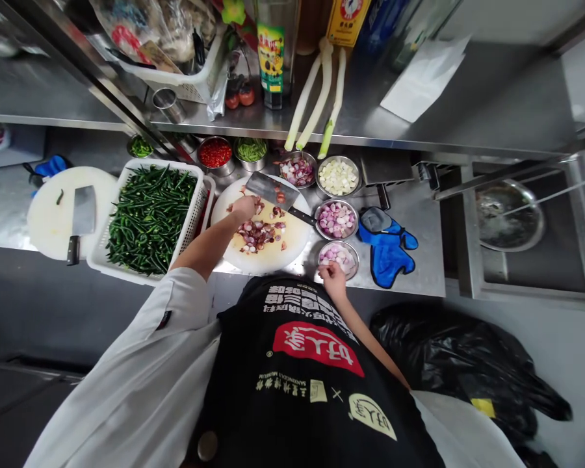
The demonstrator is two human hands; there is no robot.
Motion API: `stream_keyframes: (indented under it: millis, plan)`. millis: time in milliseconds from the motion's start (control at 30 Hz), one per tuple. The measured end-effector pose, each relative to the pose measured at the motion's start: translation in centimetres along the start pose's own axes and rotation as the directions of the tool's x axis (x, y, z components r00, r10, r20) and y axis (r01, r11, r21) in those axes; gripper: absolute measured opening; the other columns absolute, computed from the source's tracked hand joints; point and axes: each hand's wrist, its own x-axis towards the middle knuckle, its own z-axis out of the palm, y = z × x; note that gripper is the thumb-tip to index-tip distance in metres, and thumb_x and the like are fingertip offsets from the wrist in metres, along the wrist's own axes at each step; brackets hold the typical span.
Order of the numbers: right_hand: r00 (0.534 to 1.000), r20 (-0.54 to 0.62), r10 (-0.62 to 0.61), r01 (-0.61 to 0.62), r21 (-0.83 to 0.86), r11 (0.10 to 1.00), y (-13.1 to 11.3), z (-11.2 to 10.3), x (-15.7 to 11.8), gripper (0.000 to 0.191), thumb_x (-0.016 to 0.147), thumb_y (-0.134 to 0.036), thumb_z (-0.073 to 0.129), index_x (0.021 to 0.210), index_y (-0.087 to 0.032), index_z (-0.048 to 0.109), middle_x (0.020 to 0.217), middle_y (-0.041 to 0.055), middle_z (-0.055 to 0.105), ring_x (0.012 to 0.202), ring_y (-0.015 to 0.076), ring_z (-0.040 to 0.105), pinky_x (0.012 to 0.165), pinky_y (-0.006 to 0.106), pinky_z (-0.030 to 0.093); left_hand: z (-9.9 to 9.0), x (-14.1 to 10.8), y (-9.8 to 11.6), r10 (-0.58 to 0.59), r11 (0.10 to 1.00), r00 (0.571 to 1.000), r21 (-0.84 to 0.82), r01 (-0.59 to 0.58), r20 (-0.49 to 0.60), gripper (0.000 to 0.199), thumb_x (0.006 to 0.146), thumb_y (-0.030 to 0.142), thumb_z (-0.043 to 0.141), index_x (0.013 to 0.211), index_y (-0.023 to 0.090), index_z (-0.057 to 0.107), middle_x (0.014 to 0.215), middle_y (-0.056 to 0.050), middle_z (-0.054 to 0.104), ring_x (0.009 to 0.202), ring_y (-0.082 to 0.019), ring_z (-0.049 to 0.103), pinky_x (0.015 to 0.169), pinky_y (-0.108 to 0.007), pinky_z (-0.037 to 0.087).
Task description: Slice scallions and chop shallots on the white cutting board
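Observation:
My left hand [244, 208] is over the upper left of a round white cutting board [292, 244], at the dark reddish onion scraps; its fingers are bunched, and what they hold is hidden. A pile of sliced shallot pieces and skins [257, 236] lies on the board. Beside the hand a cleaver [273, 192] rests flat, handle toward the right. My right hand [333, 278] is at the near rim of a steel bowl of peeled shallots [341, 256], fingers curled together, their contents too small to make out. Behind that bowl stands another bowl of shallots [337, 219].
A white basket of green chilies [151, 218] stands left, beside a second board [49, 218] with a cleaver [84, 211]. Bowls of chopped vegetables line the back under a steel shelf [361, 123]. Blue gloves [390, 250] lie right. A sink is at the far right.

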Motion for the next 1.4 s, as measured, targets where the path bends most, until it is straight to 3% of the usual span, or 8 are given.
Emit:
stream_keyframes:
  millis: [267,467,600,733,867,1033,1200,1400]
  plan:
    - [0.972,0.233,-0.036,0.036,0.003,0.999,0.4,2.3,0.1,0.046,0.072,-0.068,0.072,0.086,-0.027,0.057,0.076,0.0049,0.075,0.073,0.0281,0.071,0.075,0.042,0.057,-1.5,-0.3,-0.1,0.12,0.944,0.992,0.314,-0.099,-0.049,0.033,0.101,0.025,0.062,0.13,0.015,0.073,0.14,-0.019,0.067,0.13,-0.031,0.061,0.112,-0.039,0.048]
    - [0.964,0.264,-0.022,0.024,-0.007,1.0,0.2,2.4,0.3,0.041,0.071,-0.063,0.072,0.086,-0.028,0.058,0.077,0.0041,0.075,0.074,0.0275,0.071,0.077,0.042,0.056,0.8,-0.7,0.6,0.021,0.898,0.993,0.435,-0.069,0.113,0.039,0.094,0.019,0.063,0.132,0.017,0.071,0.133,-0.024,0.071,0.124,-0.037,0.067,0.103,-0.05,0.053]
    - [0.964,0.266,-0.015,0.019,-0.012,1.0,0.0,2.4,0.2,0.041,0.07,-0.063,0.071,0.087,-0.027,0.058,0.077,0.0037,0.075,0.074,0.0269,0.07,0.079,0.042,0.055,0.8,-0.9,0.2,0.049,0.951,0.998,0.304,-0.059,0.039,0.034,0.088,0.015,0.071,0.122,0.018,0.07,0.121,-0.021,0.076,0.117,-0.035,0.072,0.101,-0.044,0.052]
    - [0.965,0.26,-0.026,0.027,-0.003,1.0,-1.0,2.4,0.2,0.042,0.068,-0.061,0.073,0.087,-0.028,0.056,0.079,0.0032,0.074,0.074,0.0267,0.07,0.079,0.042,0.055,0.4,-2.1,0.2,0.027,0.984,0.988,-0.168,-0.052,-0.152,0.021,0.08,0.019,0.083,0.086,0.021,0.063,0.09,-0.009,0.075,0.096,-0.028,0.072,0.09,-0.035,0.053]
    - [0.972,0.221,-0.079,0.067,0.062,0.996,-4.4,3.3,1.0,0.043,0.069,-0.057,0.076,0.094,-0.027,0.057,0.082,0.0016,0.075,0.075,0.0243,0.07,0.078,0.039,0.056,2.0,-6.2,1.8,-0.079,0.601,0.986,-0.797,-0.069,-0.146,0.033,0.076,0.019,0.085,0.083,0.022,0.053,0.074,0.001,0.065,0.067,-0.016,0.063,0.068,-0.027,0.05]
    - [0.972,0.154,-0.176,0.128,0.281,0.951,-9.8,5.7,2.3,0.054,0.068,-0.051,0.086,0.106,-0.028,0.055,0.094,0.0007,0.078,0.078,0.0206,0.072,0.073,0.036,0.06,6.1,-14.1,5.1,-0.041,0.161,0.998,-0.986,0.044,0.038,0.041,0.069,0.029,0.093,0.095,0.02,0.062,0.083,-0.001,0.073,0.066,-0.013,0.067,0.065,-0.026,0.053]
    - [0.976,0.135,-0.172,0.108,0.389,0.915,-11.5,6.4,1.9,0.055,0.067,-0.048,0.091,0.104,-0.028,0.055,0.09,-0.0013,0.077,0.069,0.0181,0.072,0.072,0.036,0.064,8.7,-18.9,6.6,-0.027,0.064,0.993,-0.991,0.119,0.118,0.043,0.064,0.037,0.1,0.084,0.017,0.069,0.08,-0.002,0.075,0.068,-0.013,0.069,0.072,-0.028,0.059]
    - [0.973,0.176,-0.151,0.063,0.426,0.902,-11.3,5.3,0.6,0.051,0.07,-0.048,0.093,0.099,-0.027,0.057,0.093,0.0,0.078,0.07,0.0188,0.074,0.071,0.037,0.068,8.5,-20.3,5.7,0.049,0.152,0.986,-0.977,0.151,0.16,0.041,0.064,0.044,0.101,0.083,0.014,0.08,0.084,-0.007,0.079,0.073,-0.017,0.073,0.08,-0.034,0.064]
